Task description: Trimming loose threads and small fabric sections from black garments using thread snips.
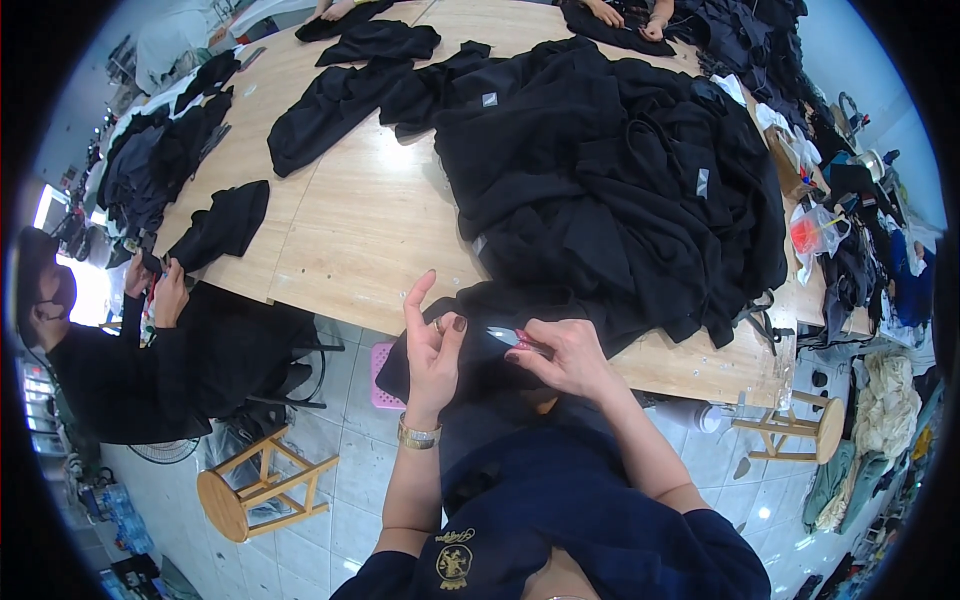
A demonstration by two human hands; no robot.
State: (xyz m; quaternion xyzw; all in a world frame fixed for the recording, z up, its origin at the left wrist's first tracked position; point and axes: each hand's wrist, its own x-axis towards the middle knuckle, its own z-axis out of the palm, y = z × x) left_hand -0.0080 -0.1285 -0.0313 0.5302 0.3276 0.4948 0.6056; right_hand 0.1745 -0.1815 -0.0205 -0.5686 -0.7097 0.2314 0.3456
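In my right hand (566,357) is a small pair of thread snips (503,335) with red on the grip, blades aimed toward my left hand. My left hand (433,358) has one finger raised and its thumb upright; the other fingers appear closed on the edge of a black garment (512,300). This cloth hangs over the near table edge and across my lap. Any thread between the hands is too fine to see. Just beyond lies a big heap of black garments (610,190) with small pale labels.
A wooden table (345,235) spreads ahead, with more black pieces (330,110) farther off. At the left a masked person (95,340) handles black cloth; other people's hands (630,20) work at the far edge. Wooden stools (250,497) stand on both sides, with a pink stool (384,378) below the table.
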